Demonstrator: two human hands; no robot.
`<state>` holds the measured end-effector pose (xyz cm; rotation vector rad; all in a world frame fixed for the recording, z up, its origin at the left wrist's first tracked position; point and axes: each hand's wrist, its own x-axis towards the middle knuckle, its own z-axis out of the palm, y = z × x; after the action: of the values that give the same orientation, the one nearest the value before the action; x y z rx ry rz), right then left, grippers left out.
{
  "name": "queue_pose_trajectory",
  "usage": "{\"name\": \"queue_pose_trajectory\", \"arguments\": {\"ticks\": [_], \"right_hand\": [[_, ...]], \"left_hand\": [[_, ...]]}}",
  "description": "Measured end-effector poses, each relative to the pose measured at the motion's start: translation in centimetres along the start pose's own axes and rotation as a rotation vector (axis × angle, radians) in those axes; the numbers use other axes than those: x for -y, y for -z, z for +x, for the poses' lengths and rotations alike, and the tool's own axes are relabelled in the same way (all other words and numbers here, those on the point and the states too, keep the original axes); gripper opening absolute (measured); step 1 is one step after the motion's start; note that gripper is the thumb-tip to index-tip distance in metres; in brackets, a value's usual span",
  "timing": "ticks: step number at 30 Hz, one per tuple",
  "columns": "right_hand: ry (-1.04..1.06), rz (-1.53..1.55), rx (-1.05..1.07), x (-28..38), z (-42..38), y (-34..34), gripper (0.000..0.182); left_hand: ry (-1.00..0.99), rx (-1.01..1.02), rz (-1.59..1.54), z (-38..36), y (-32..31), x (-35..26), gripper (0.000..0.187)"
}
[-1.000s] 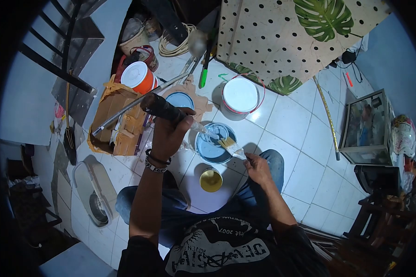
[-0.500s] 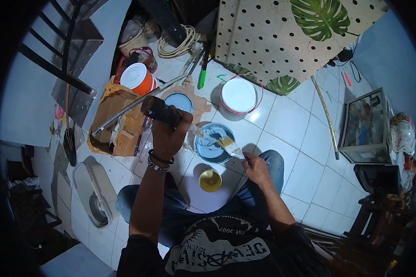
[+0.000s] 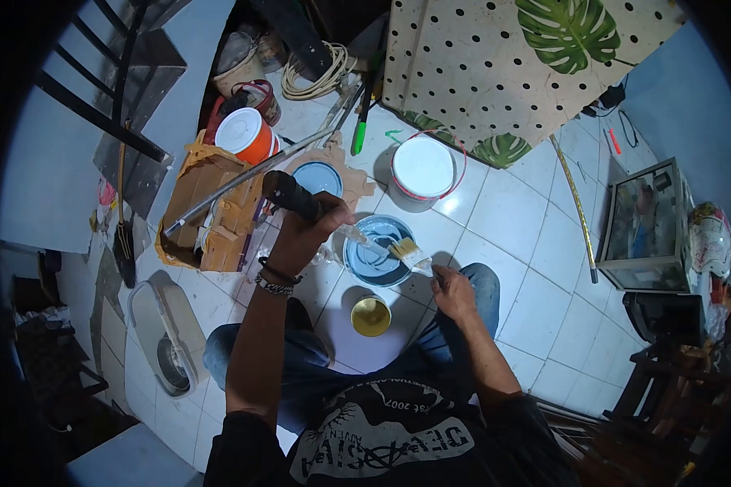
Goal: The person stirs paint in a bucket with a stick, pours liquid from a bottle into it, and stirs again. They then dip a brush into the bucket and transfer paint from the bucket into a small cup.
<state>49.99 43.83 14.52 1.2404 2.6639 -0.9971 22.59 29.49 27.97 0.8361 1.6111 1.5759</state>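
Note:
A blue bucket (image 3: pixel 379 270) of pale grey-blue paint stands on the floor between my legs. My left hand (image 3: pixel 304 235) is closed round a thick dark-handled tool (image 3: pixel 291 195), whose pale, paint-coated narrow blade slants down into the bucket; its exact kind is unclear. In my right hand (image 3: pixel 455 292) is a paintbrush (image 3: pixel 415 258), gripped by its handle, with the bristles over the paint. Just below the bucket sits an open tin can (image 3: pixel 371 315) with a yellowish inside.
Behind the bucket stand a white lidded pail (image 3: pixel 424 166) and a blue lid (image 3: pixel 317 179). To the left are a cardboard box (image 3: pixel 188 203), a metal pole (image 3: pixel 252 172) across it and an orange tub (image 3: pixel 248 134). A glass case (image 3: pixel 646 223) is at right.
My left hand and its tool have moved slightly right and down towards the bucket. The brush has shifted a little to the right within the bucket.

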Motion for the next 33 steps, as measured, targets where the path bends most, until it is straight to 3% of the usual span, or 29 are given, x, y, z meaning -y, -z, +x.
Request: {"name": "queue_pose_trajectory", "arguments": {"ticks": [3, 9, 18, 27, 33], "right_hand": [[0.01, -0.001, -0.012, 0.0, 0.1, -0.4, 0.03], [0.006, 0.013, 0.051, 0.7, -0.5, -0.9, 0.031], [0.001, -0.004, 0.058, 0.7, -1.5, -1.0, 0.032], [-0.012, 0.038, 0.037, -0.2, -1.4, -0.9, 0.031], [-0.015, 0.033, -0.019, -0.3, -1.1, -0.5, 0.03]], "left_hand": [[0.048, -0.145, -0.032, -0.1, 0.2, 0.6, 0.013], [-0.048, -0.32, -0.032, -0.5, -0.1, 0.6, 0.016], [0.032, -0.237, -0.052, -1.1, 0.4, 0.7, 0.016], [0.096, 0.035, -0.035, -2.0, -0.7, -1.2, 0.024], [0.022, 0.0, 0.005, -2.0, -1.5, -0.6, 0.012]]}}
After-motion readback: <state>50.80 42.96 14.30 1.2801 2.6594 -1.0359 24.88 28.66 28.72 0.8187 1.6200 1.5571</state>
